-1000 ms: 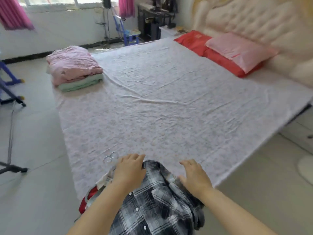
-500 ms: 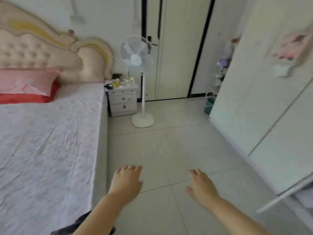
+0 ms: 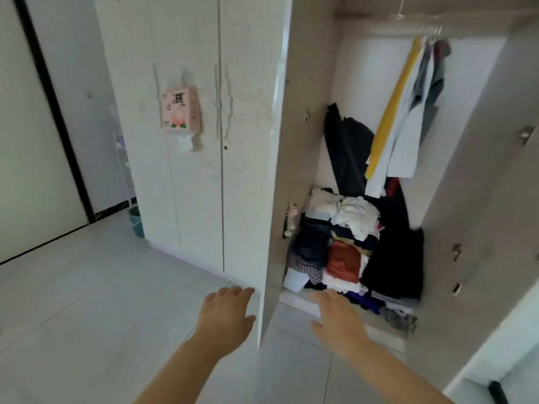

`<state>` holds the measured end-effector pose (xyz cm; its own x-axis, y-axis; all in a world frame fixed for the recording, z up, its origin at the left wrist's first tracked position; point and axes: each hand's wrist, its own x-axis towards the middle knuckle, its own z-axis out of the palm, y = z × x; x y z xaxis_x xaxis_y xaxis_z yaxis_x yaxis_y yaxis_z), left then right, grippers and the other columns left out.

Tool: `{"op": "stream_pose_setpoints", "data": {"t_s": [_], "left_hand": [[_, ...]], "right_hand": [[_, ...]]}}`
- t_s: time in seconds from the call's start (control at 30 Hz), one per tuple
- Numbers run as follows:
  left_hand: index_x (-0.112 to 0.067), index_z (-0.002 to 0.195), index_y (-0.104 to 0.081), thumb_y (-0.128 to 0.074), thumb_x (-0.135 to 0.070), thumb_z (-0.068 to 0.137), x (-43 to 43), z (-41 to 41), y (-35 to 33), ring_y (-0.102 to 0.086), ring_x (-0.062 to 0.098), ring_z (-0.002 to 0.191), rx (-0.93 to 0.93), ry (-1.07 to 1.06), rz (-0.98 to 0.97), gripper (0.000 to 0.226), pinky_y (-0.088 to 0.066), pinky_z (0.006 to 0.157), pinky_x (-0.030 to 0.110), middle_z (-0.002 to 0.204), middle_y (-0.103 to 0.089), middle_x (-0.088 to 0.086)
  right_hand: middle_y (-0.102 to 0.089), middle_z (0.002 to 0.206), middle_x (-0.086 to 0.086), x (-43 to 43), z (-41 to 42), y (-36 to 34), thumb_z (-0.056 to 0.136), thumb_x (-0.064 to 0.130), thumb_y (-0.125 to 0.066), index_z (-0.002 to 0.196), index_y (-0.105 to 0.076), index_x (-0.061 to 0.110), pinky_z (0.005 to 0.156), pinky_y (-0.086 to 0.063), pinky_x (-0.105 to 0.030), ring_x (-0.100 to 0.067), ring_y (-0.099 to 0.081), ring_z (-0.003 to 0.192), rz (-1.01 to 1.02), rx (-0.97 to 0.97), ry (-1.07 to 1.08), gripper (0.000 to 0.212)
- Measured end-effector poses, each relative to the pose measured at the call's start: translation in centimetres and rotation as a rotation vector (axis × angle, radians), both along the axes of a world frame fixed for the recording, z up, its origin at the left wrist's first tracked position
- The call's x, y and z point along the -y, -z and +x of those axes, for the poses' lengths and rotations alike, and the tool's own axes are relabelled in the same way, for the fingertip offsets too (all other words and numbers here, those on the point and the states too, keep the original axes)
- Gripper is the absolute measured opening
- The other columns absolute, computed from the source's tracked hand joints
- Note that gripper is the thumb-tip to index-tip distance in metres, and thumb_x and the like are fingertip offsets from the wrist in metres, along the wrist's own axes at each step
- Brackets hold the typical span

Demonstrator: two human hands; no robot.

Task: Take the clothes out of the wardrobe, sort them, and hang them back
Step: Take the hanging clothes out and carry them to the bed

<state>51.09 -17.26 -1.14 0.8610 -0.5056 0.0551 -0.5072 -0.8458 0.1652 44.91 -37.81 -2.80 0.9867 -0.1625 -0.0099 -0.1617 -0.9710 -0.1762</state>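
Empty hands at the open wardrobe

Both grips are apart and hold nothing: the left hand point(image 3: 226, 312) is outside the door point(image 3: 300, 156), and the right hand point(image 3: 338, 322) is just short of the pile point(image 3: 335, 246) at its 12 o'clock on the wardrobe point(image 3: 358, 77) floor. Hung clothes point(image 3: 405, 118) are at 1 o'clock. I'd bring the left round the door and scoop from beneath, so nothing spills.

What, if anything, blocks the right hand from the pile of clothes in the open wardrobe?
Nothing visible. The right hand is open just in front of the pile of clothes. The door is swung open and stands to its left, between it and the left hand.
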Motion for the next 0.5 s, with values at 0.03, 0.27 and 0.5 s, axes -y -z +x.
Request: {"op": "stream_pose_setpoints", "data": {"t_s": [0.03, 0.27, 0.5], "left_hand": [[-0.028, 0.143, -0.026, -0.041, -0.04, 0.095, 2.5, 1.0, -0.4, -0.037, 0.016, 0.129, 0.017, 0.036, -0.018, 0.052, -0.026, 0.107, 0.031, 0.141, -0.04, -0.006], [-0.026, 0.141, -0.03, -0.043, -0.039, 0.093, 16.4, 8.5, -3.9, -0.041, 0.016, 0.124, 0.1, 0.224, -0.106, 0.052, -0.031, 0.102, 0.03, 0.136, -0.044, -0.006], [-0.028, 0.144, -0.026, -0.043, -0.042, 0.093, 26.6, 18.6, -9.1, -0.037, 0.017, 0.129, 0.211, 0.407, -0.191, 0.055, -0.031, 0.104, 0.033, 0.141, -0.041, -0.006]], "right_hand": [[-0.035, 0.139, -0.001, 2.3, 0.4, -0.5, 0.093, 0.032, -0.047, 0.141, -0.027, 0.022, 0.102, -0.031, -0.027, -0.019, -0.035, 0.127, -0.007, 0.015, 0.033, 0.053], [-0.038, 0.134, 0.0, 13.9, 3.9, -4.5, 0.091, 0.033, -0.052, 0.139, -0.031, 0.022, 0.098, -0.037, -0.029, -0.02, -0.04, 0.12, -0.043, 0.153, 0.215, 0.053], [-0.042, 0.135, 0.002, 21.6, 11.6, -9.2, 0.092, 0.032, -0.052, 0.14, -0.033, 0.023, 0.1, -0.033, -0.024, -0.017, -0.042, 0.12, -0.117, 0.363, 0.258, 0.052]]}}
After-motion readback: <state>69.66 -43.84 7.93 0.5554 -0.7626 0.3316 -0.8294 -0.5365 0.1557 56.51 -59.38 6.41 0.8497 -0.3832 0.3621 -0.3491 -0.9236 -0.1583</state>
